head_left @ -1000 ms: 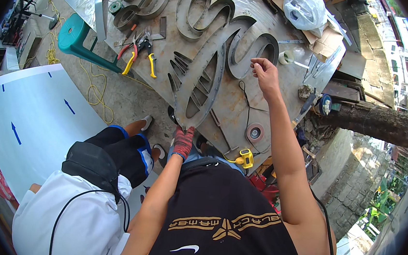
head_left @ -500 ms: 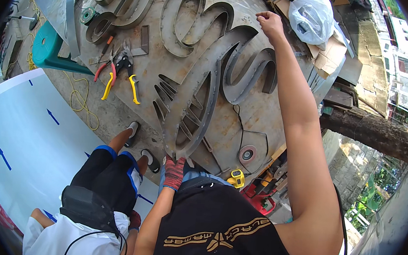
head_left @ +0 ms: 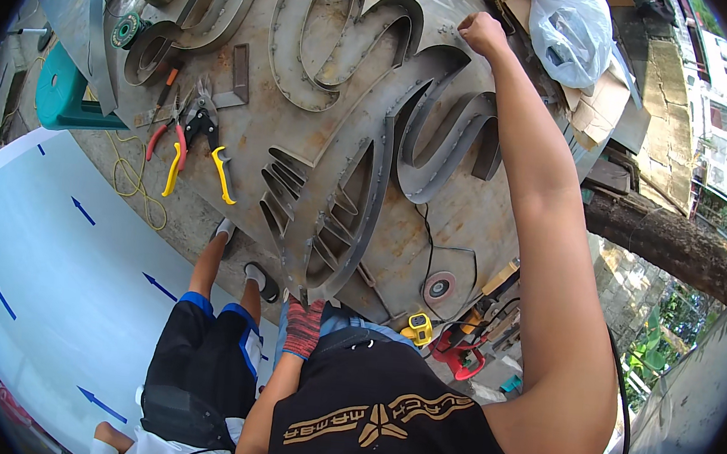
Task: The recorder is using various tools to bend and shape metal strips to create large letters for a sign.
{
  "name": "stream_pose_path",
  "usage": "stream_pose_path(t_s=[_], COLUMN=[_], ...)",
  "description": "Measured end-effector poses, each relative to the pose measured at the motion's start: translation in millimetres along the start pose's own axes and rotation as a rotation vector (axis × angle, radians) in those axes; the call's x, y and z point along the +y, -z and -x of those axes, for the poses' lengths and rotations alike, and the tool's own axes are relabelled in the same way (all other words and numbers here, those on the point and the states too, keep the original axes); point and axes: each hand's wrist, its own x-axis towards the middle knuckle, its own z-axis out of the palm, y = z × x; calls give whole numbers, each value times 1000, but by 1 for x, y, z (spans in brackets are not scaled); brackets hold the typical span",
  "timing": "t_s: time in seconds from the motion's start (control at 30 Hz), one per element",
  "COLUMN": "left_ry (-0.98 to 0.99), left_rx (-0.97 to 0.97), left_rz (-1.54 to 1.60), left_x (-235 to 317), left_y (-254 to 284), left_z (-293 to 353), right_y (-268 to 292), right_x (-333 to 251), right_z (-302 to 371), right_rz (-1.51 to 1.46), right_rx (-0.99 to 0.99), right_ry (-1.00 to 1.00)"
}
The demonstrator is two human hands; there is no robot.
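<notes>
The gloved left grip (head_left: 302,332) is grasping the near tip of the metal form (head_left: 380,185) on the table (head_left: 489,229); the right grip (head_left: 484,35) is clenching, far right; gold lettering (head_left: 432,406) is crossing the black shirt (head_left: 368,367)

Left hand (head_left: 302,332) at metal frame (head_left: 382,166)

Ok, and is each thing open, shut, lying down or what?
Left hand: gloved, at the metal shape's near tip
Right hand: bare, fingers curled
Metal shape: hollow, on the table
Yellow-handled snips: lying, handles spread
Red-handled pliers: lying, handles apart
Plastic bag: bulging
</notes>
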Motion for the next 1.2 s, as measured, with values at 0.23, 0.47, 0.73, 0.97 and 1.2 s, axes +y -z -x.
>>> stream_pose_path(t_s=[0.23,0.47,0.73,0.97,1.2], left_ry=[83,68,14,41,5], left_rx=[-1,-9,2,26,28], left_rz=[-72,-47,-27,-133,-78], left_x=[15,11,-2,15,7], left_y=[2,3,1,3,4], left_z=[5,5,2,7,6], right_y=[-4,-5,-10,-9,-8], right_x=[-9,-7,-1,2,-8], right_z=[5,5,4,-1,-1], right_rz=[-16,-37,-131,-123,-21], right_rx=[-36,94,186,136,121], right_ry=[-62,-44,191,197,254])
